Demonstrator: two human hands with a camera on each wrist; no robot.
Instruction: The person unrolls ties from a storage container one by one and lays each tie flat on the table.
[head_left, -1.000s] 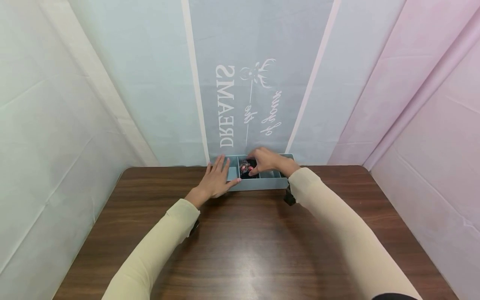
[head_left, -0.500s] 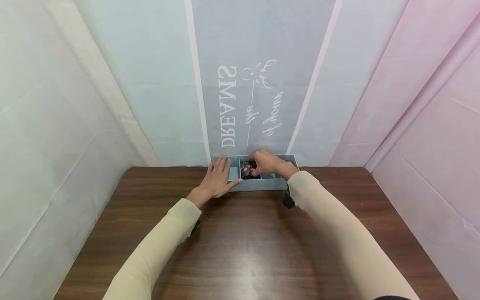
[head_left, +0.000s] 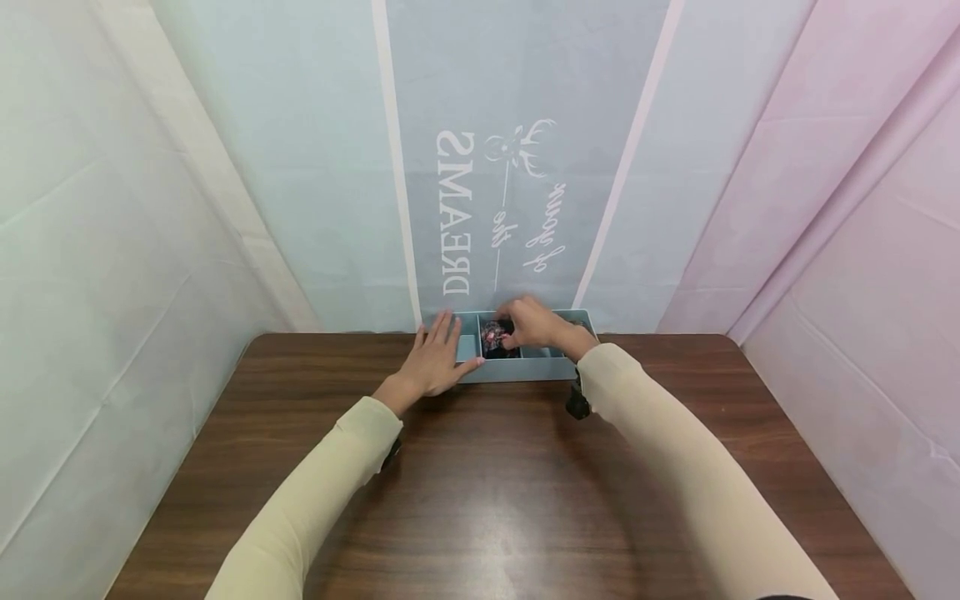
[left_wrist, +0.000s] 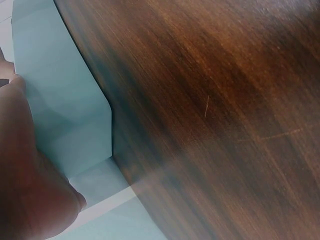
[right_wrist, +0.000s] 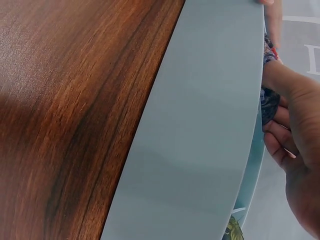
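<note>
A long pale blue divided box (head_left: 517,371) stands at the far edge of the table. My left hand (head_left: 431,362) rests on its left end, fingers spread over the rim and thumb along the front. My right hand (head_left: 534,323) reaches into a middle compartment. There its thumb and fingers grip a dark, floral-patterned bundle (head_left: 495,336), which looks like folded cloth in the right wrist view (right_wrist: 270,102). The hand hides part of the bundle. The left wrist view shows the left hand (left_wrist: 35,175) against the box's end.
A yellow-green patterned item (right_wrist: 233,229) shows in the box's right end. The brown wooden table (head_left: 480,483) stretches toward me. Behind the box hangs a grey-blue cloth (head_left: 517,83) with white lettering, and pale cloth hangs at both sides.
The right hand has shifted very slightly within the compartment, and the patterned bundle under its fingers lies a little differently. My left hand keeps its place on the box.
</note>
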